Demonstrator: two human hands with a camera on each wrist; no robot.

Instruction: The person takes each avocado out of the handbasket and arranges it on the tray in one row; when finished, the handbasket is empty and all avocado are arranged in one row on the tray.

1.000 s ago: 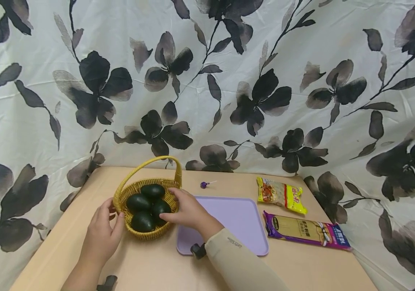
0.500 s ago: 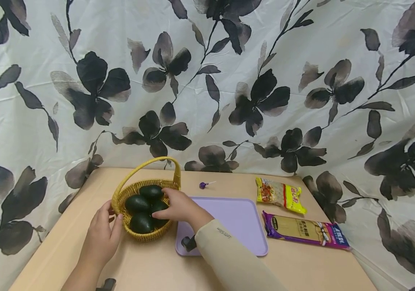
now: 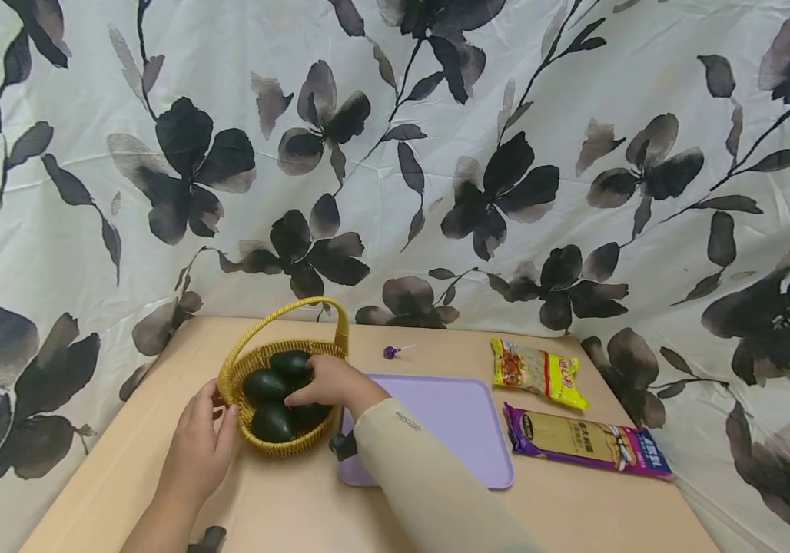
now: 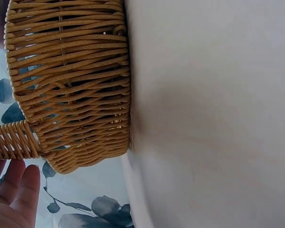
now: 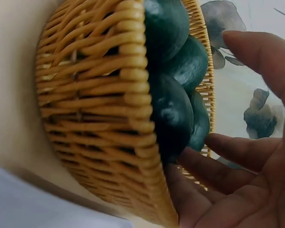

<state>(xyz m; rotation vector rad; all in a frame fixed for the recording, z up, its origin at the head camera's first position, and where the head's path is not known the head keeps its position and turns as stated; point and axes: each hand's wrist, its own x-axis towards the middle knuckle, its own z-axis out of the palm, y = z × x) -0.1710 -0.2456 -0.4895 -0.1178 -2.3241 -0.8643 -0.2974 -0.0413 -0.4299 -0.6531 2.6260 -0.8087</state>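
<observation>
Just under the widely spread right hand (image 3: 335,383), a dark green fruit (image 3: 310,418) sits in the wicker basket (image 3: 286,448).

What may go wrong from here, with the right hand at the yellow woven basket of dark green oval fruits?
The glossy, dark green oval fruit nearest the bare right hand might slip, since the thumb stands clear.
The other dark green fruits lie close together, so lifting one may roll another.
The yellow woven basket could tip unless the bare left hand at its handle steadies it.
</observation>
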